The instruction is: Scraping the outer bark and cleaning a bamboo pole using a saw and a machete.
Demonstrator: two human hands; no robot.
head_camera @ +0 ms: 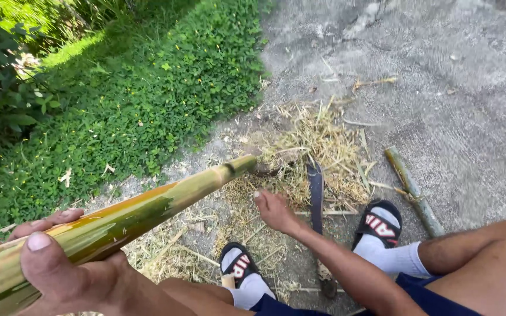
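My left hand [60, 260] grips the thick near end of a long green-yellow bamboo pole [147, 210], thumb on top. The pole slants away to the right, and its thin far tip rests on the ground by a heap of dry shavings [317, 146]. My right hand [273, 209] reaches down over the shavings with its fingers loosely curled and nothing in it, just left of a dark long blade [315, 190] lying flat on the ground. My knees, white socks and black sandals show at the bottom.
A short cut piece of bamboo [412, 190] lies on the grey concrete [458, 88] to the right. Green ground cover [147, 88] and leafy plants fill the left side. Straw-like scraps are scattered around my feet.
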